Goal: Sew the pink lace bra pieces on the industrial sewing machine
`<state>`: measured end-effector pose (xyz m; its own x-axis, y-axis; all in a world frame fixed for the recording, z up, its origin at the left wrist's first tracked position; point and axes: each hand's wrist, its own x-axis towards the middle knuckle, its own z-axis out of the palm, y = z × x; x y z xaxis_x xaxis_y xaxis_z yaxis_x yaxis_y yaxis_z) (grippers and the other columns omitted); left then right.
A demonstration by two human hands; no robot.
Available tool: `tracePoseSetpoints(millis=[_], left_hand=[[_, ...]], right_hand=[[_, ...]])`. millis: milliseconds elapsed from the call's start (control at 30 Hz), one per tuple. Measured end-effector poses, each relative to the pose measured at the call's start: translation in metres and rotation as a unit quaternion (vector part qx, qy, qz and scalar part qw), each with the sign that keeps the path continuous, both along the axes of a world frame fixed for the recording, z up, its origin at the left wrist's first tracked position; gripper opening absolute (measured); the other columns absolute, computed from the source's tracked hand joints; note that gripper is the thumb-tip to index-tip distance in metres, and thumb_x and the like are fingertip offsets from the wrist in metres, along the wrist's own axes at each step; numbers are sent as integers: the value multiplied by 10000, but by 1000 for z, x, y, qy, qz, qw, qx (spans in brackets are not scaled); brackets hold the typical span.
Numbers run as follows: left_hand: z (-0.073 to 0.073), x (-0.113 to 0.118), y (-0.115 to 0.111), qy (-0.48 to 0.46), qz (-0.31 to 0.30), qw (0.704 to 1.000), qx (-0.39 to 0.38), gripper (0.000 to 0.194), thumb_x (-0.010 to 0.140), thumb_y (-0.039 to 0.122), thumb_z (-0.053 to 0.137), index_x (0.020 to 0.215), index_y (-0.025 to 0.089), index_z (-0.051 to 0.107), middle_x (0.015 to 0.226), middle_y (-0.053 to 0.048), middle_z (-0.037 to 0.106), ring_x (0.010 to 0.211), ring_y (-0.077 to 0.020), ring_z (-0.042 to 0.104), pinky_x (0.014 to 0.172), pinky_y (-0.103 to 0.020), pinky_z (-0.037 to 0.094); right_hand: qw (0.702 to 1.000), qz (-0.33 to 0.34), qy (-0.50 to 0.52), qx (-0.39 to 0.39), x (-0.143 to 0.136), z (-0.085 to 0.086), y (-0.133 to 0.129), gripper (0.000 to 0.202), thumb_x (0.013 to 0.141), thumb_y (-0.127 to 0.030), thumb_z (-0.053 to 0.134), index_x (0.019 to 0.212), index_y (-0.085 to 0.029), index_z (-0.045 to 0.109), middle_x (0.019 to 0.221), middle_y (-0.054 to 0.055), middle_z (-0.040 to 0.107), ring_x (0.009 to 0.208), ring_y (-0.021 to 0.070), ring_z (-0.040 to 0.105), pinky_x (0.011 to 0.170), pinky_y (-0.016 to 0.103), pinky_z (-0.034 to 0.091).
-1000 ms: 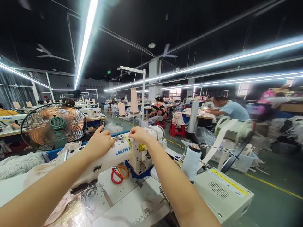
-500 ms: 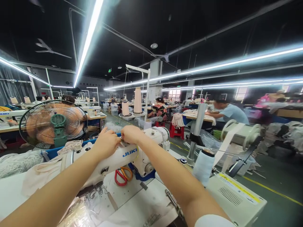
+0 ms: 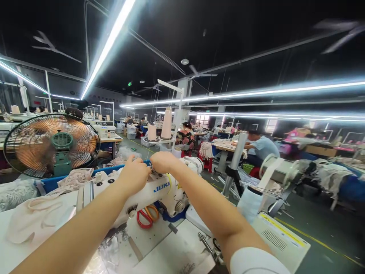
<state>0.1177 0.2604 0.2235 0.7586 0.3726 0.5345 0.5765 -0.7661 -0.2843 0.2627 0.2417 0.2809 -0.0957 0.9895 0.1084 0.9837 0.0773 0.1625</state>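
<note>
Person's left hand (image 3: 135, 177) and right hand (image 3: 163, 162) close together at top of white, rounded sewing machine (image 3: 150, 194); blue lettering (image 3: 161, 187) reads "JUKI". Both curled; whether gripping anything, cannot tell.

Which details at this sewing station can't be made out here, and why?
In the head view:
What, if anything, the right hand holds: its own back hides it.
Whether the left hand touches the right: they overlap.
Anything beyond the red-and-orange handles: behind the sewing machine.
Print on the yellow label: too small.
</note>
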Motion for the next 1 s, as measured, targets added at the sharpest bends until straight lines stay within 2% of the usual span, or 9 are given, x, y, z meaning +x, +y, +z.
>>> tracePoseSetpoints(millis=[133, 267, 367, 467, 533, 633, 800, 900, 1000], left_hand=[[0, 1, -1, 7, 6, 1000, -13, 241, 807, 105, 510, 725, 194, 719, 803, -104, 750, 906, -296, 627, 1007, -617, 360], [1, 1, -1, 12, 17, 1000, -19, 256, 825, 89, 500, 759, 179, 731, 824, -116, 755, 937, -320, 633, 1004, -631, 358], [0, 0, -1, 19, 21, 999, -22, 251, 832, 94, 507, 798, 182, 740, 845, -108, 760, 956, -319, 636, 1022, -626, 349], [1, 0, -2, 19, 24, 999, -22, 255, 827, 89, 510, 803, 197, 740, 856, -99, 762, 962, -306, 635, 1030, -606, 345], [1, 0, -3, 16, 27, 999, -20, 262, 824, 82, 508, 800, 206, 738, 862, -96, 763, 966, -301, 634, 1023, -597, 349], [1, 0, -4, 14, 28, 999, -20, 258, 828, 81, 511, 794, 202, 736, 851, -99, 762, 958, -301, 638, 1011, -598, 359], [0, -1, -5, 12, 28, 999, -24, 242, 812, 66, 531, 808, 184, 743, 842, -100, 761, 973, -300, 637, 1035, -589, 340], [0, -1, -5, 9, 31, 999, -27, 257, 803, 42, 528, 814, 177, 746, 854, -106, 761, 983, -303, 639, 1035, -588, 337], [0, -1, -5, 9, 31, 999, -28, 252, 804, 43, 532, 818, 176, 745, 854, -108, 762, 981, -302, 641, 1029, -582, 340]], right_hand=[[997, -21, -57, -50, 7, 8, -3, 59, 861, -155, 695, 810, -131, 679, 896, 44, 712, 882, 178, 677, 819, 369, 559], [996, -14, -73, -45, 4, 14, 1, 135, 927, -231, 631, 848, -133, 679, 912, 43, 711, 887, 172, 673, 820, 362, 552], [994, 13, -85, -61, -1, 15, -3, 140, 905, -252, 660, 827, -138, 677, 873, 28, 708, 858, 166, 668, 820, 362, 547], [991, -6, -110, -72, 1, 17, -6, 117, 890, -223, 680, 802, -146, 667, 857, 19, 700, 843, 158, 664, 810, 348, 548], [991, -25, -118, -57, 3, 18, -5, 118, 917, -225, 647, 834, -146, 673, 878, 27, 700, 852, 164, 666, 801, 344, 549], [992, -5, -119, -49, 0, 17, -4, 150, 947, -259, 597, 913, -146, 689, 919, 41, 708, 865, 170, 662, 792, 343, 541], [982, 0, -150, -115, -3, 20, -6, 100, 884, -203, 632, 914, -135, 699, 932, 64, 712, 843, 184, 648, 747, 338, 521], [980, -15, -162, -114, -6, 23, -4, 172, 914, -170, 548, 976, -108, 696, 1012, 113, 702, 877, 199, 642, 729, 328, 502], [979, 19, -160, -122, -12, 24, -6, 222, 928, -207, 519, 1019, -131, 706, 1040, 108, 707, 909, 203, 634, 735, 307, 479]])
